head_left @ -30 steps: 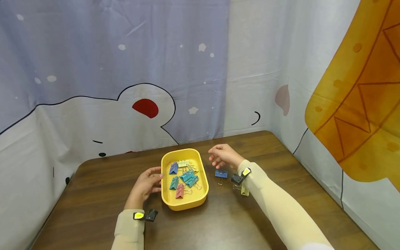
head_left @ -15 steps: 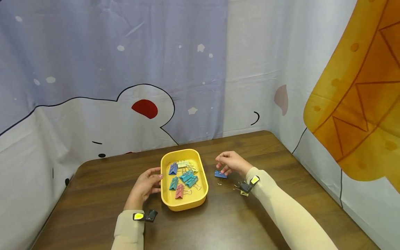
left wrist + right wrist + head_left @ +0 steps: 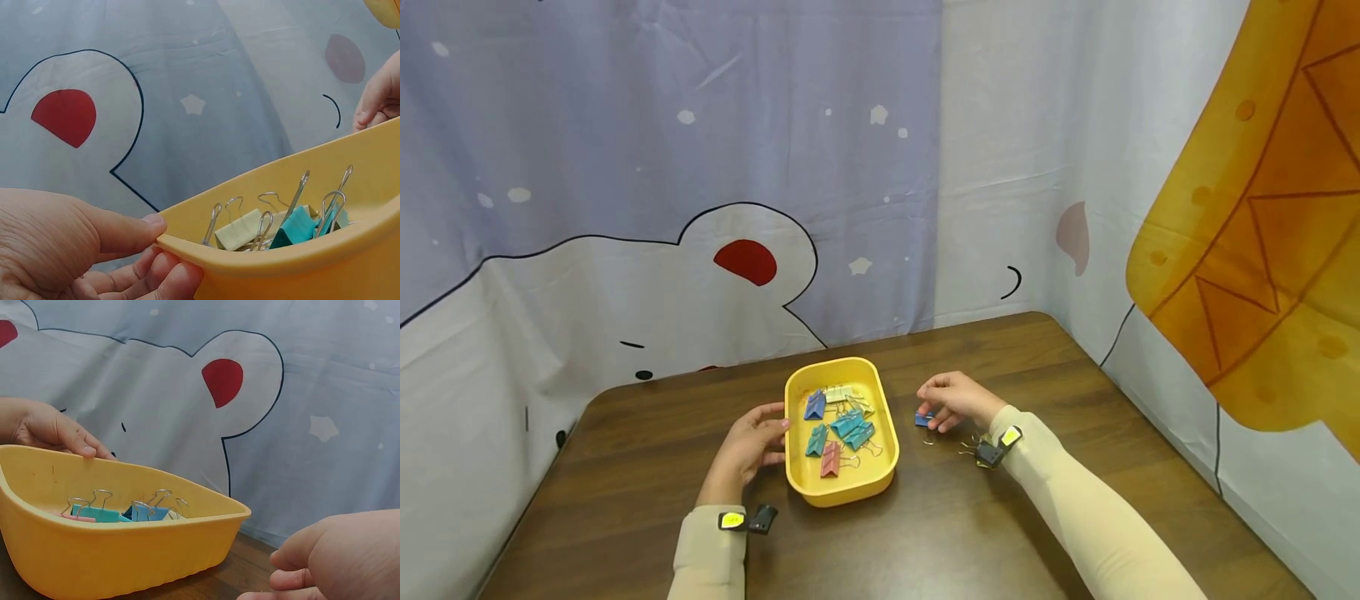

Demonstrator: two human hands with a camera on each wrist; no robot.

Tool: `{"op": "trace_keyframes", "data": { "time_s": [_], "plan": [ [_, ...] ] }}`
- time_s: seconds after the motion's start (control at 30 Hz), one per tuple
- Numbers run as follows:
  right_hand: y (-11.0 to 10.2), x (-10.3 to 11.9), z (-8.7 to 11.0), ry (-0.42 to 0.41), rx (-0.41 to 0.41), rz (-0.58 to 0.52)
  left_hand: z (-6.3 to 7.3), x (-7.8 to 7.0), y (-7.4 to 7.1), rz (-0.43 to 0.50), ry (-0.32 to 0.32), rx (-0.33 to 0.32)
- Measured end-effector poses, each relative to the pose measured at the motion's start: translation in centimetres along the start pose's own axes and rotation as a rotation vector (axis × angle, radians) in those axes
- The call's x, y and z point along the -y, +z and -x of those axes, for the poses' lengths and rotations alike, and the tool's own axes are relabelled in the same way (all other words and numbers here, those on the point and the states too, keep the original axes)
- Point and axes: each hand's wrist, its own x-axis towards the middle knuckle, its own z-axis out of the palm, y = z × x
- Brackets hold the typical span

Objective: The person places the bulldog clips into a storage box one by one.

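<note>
A yellow plastic tray holds several binder clips in blue, teal, pale yellow and pink. My left hand grips its left rim, thumb on the edge and fingers curled against the outside wall. Right of the tray, a blue binder clip lies on the table, partly covered by the bent fingers of my right hand. I cannot tell whether those fingers pinch it. In the right wrist view that hand shows at the lower right, with the clip out of sight.
Another binder clip, mostly hidden by the right wrist camera, lies to the right on the brown wooden table. Printed curtains hang behind the table and along its right side.
My right hand has moved right and down onto the blue binder clip beside the tray. The left hand and the tray stay where they were.
</note>
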Motion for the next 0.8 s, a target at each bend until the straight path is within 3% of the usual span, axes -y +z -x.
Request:
{"op": "trace_keyframes", "data": {
  "time_s": [0.3, 0.5, 0.8],
  "plan": [
    [0.6, -0.9, -0.4, 0.007, 0.054, -0.12, 0.0, 0.0, -0.1, -0.001, 0.018, 0.015],
    [1.0, -0.9, -0.5, -0.022, 0.068, -0.143, -0.1, 0.1, -0.2, -0.004, 0.011, 0.008],
    [1.5, 0.4, -0.9, -0.074, -0.032, -0.098, 0.0, 0.0, -0.1, -0.005, 0.009, 0.007]
  ]
}}
